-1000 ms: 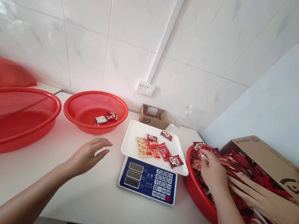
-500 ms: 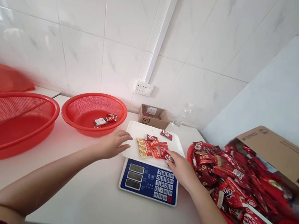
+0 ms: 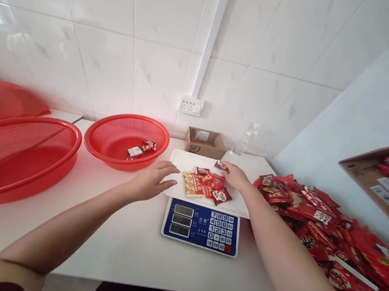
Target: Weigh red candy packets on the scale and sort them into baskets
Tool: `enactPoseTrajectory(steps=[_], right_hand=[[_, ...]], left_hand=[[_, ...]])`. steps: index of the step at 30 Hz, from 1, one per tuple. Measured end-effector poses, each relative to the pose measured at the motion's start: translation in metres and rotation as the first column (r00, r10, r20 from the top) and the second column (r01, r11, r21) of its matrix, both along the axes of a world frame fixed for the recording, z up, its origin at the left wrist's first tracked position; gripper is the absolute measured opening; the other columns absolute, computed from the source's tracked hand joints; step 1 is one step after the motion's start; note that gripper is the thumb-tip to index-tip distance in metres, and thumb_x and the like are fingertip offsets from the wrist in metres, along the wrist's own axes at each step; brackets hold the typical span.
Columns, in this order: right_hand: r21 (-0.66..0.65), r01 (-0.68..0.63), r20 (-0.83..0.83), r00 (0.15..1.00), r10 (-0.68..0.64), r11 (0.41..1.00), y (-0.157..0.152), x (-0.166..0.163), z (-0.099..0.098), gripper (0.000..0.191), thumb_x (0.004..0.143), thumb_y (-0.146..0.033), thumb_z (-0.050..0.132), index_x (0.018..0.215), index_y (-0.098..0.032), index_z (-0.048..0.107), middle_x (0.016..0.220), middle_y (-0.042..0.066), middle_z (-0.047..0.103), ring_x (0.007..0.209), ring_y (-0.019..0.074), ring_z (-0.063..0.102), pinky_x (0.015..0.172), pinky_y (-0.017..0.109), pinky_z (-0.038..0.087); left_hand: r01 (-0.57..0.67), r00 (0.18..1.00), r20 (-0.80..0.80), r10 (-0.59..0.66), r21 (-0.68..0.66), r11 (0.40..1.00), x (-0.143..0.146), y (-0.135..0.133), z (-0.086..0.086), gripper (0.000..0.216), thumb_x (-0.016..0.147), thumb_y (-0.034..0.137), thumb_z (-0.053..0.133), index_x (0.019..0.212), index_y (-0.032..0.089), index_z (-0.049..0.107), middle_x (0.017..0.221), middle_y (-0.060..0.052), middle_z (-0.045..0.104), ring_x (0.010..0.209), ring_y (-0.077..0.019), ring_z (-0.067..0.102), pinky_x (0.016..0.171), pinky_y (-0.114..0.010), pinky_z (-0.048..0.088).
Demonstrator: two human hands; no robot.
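A blue-faced scale (image 3: 202, 225) carries a white tray (image 3: 184, 161) with a small cluster of red and tan snack packets (image 3: 206, 185). My left hand (image 3: 153, 182) lies open, its fingers resting on the tray's left edge. My right hand (image 3: 234, 175) reaches over the tray's far right corner, fingers closed together at a single red snack packet (image 3: 220, 165). A heap of red snack packets (image 3: 316, 219) lies to the right of the scale.
A small red mesh basket (image 3: 93, 142) holds two packets, and a large red basket (image 3: 11, 156) sits at the left. Behind the scale are a small cardboard box (image 3: 205, 142) and a plastic bottle (image 3: 245, 141). A tilted cardboard box (image 3: 388, 181) hangs at the right edge.
My right hand left the heap at the right and moved across the tray to its far corner. My left hand came to the tray's edge. The big box lifted away.
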State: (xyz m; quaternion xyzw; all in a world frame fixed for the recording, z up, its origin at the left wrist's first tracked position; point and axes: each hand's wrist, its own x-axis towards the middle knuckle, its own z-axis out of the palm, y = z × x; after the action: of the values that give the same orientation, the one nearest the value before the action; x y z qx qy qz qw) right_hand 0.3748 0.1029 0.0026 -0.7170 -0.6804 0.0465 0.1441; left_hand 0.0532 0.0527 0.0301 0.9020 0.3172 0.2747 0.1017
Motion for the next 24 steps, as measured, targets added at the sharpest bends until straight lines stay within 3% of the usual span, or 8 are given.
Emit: enactPoseTrajectory(steps=[6, 12, 18, 24], right_hand=[[0.010, 0.068, 0.051, 0.996, -0.069, 0.998, -0.006, -0.001, 0.001, 0.030, 0.086, -0.022, 0.040, 0.108, -0.017, 0.061, 0.110, 0.011, 0.064, 0.098, 0.0218, 0.058, 0.079, 0.029, 0.040], [0.149, 0.120, 0.109, 0.984, -0.137, 0.982, -0.039, 0.004, 0.031, 0.038, 0.090, -0.033, 0.030, 0.108, -0.018, 0.060, 0.105, 0.012, 0.064, 0.093, 0.0243, 0.058, 0.072, 0.031, 0.039], [0.160, 0.232, 0.130, 0.958, -0.254, 0.959, -0.096, 0.035, 0.059, 0.044, 0.090, -0.038, 0.027, 0.113, -0.018, 0.059, 0.105, 0.014, 0.064, 0.092, 0.0294, 0.058, 0.072, 0.037, 0.041], [0.162, 0.273, 0.262, 0.914, -0.308, 0.948, -0.129, 0.078, 0.043, 0.045, 0.086, -0.035, 0.029, 0.113, -0.017, 0.060, 0.117, 0.017, 0.059, 0.103, 0.0370, 0.053, 0.082, 0.050, 0.040]], left_hand=[[-0.060, 0.998, 0.029, 0.063, -0.091, 0.994, -0.033, -0.035, -0.003, 0.032, 0.090, 0.038, 0.044, 0.115, 0.022, 0.055, 0.118, -0.008, 0.059, 0.115, -0.0209, 0.051, 0.095, -0.037, 0.044], [-0.142, 0.990, -0.013, 0.142, -0.178, 0.974, -0.049, -0.055, -0.007, 0.034, 0.089, 0.042, 0.043, 0.115, 0.023, 0.056, 0.121, -0.007, 0.058, 0.116, -0.0221, 0.051, 0.095, -0.037, 0.045], [-0.038, 0.999, 0.007, 0.039, -0.132, 0.990, -0.033, -0.044, 0.001, 0.032, 0.090, 0.040, 0.044, 0.114, 0.023, 0.056, 0.118, -0.008, 0.060, 0.111, -0.0210, 0.054, 0.092, -0.036, 0.046], [0.016, 0.999, -0.031, -0.019, -0.066, 0.998, 0.000, -0.025, 0.010, 0.031, 0.089, 0.036, 0.046, 0.113, 0.020, 0.057, 0.117, -0.009, 0.059, 0.111, -0.0209, 0.053, 0.094, -0.035, 0.045]])
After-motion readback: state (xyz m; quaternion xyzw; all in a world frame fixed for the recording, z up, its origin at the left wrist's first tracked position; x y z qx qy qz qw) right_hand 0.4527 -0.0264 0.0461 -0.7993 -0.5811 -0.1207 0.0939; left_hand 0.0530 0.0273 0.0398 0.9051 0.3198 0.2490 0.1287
